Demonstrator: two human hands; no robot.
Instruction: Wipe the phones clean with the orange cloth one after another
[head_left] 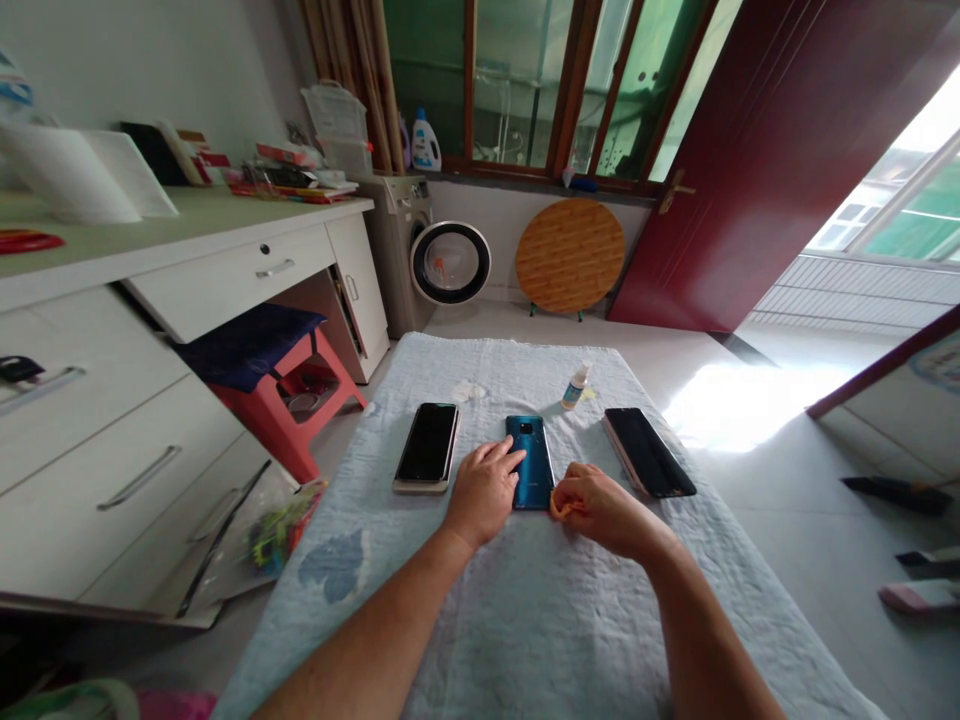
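A blue phone (534, 472) lies back side up on the cloth-covered table (525, 620). My left hand (484, 490) rests with spread fingers on the phone's left edge. Pinched in my right hand (600, 508) is an orange cloth (559, 506), touching the phone's lower right edge. To the left lies a phone with a dark screen (427, 443), on or in something pale. Another dark-screened phone (651, 452) is at the right. Beyond the blue phone stands a small spray bottle (574, 388).
Left of the table are a red stool (319, 385) with a dark cushion and a white desk (225, 270). A washing machine (397, 215) with its door open, a round wooden tabletop (570, 254) and a red door (750, 150) stand beyond.
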